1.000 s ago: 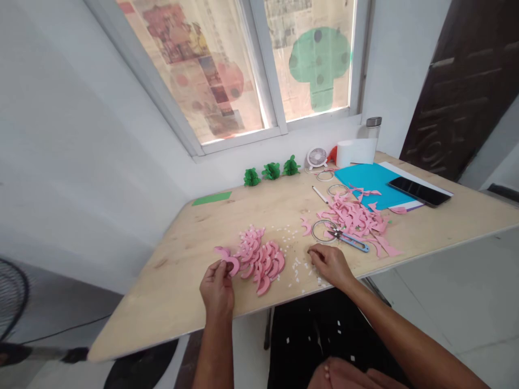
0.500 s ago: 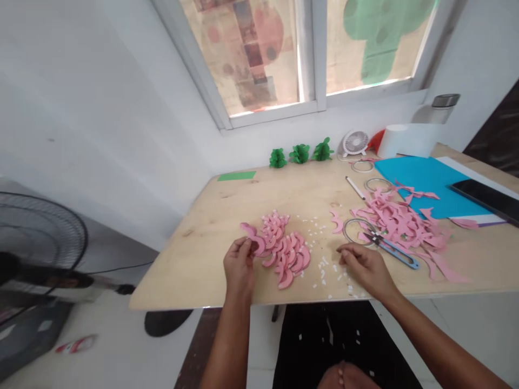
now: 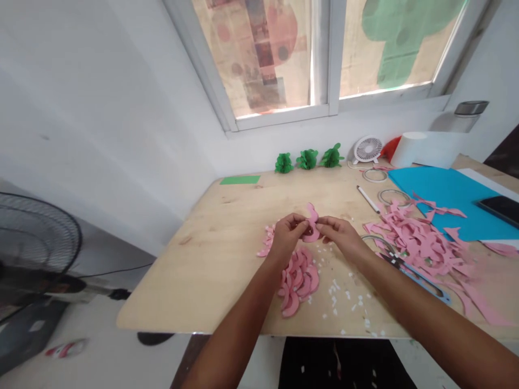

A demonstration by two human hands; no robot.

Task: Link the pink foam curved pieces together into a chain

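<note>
Both of my hands are raised over the wooden table (image 3: pixel 211 259), pinching one curved pink paper piece (image 3: pixel 312 215) between them. My left hand (image 3: pixel 287 233) grips its left side and my right hand (image 3: pixel 339 233) grips its right side, fingers closed. Below my hands lies a pile of similar pink curved pieces (image 3: pixel 298 275). Small white paper bits (image 3: pixel 340 292) are scattered beside the pile.
Pink offcuts (image 3: pixel 421 243), wire rings (image 3: pixel 391 195) and scissors (image 3: pixel 421 275) lie to the right, with a blue sheet (image 3: pixel 441 194), a phone (image 3: pixel 500 208) and a pen (image 3: pixel 367 199). Three green paper trees (image 3: pixel 307 159), a small fan (image 3: pixel 367 149) and a green card (image 3: pixel 240 180) sit near the wall. A floor fan (image 3: pixel 32 254) stands left.
My left hand lifted the pink piece from the table toward the middle, and my right hand left the table to grip it too. The view shifted left.
</note>
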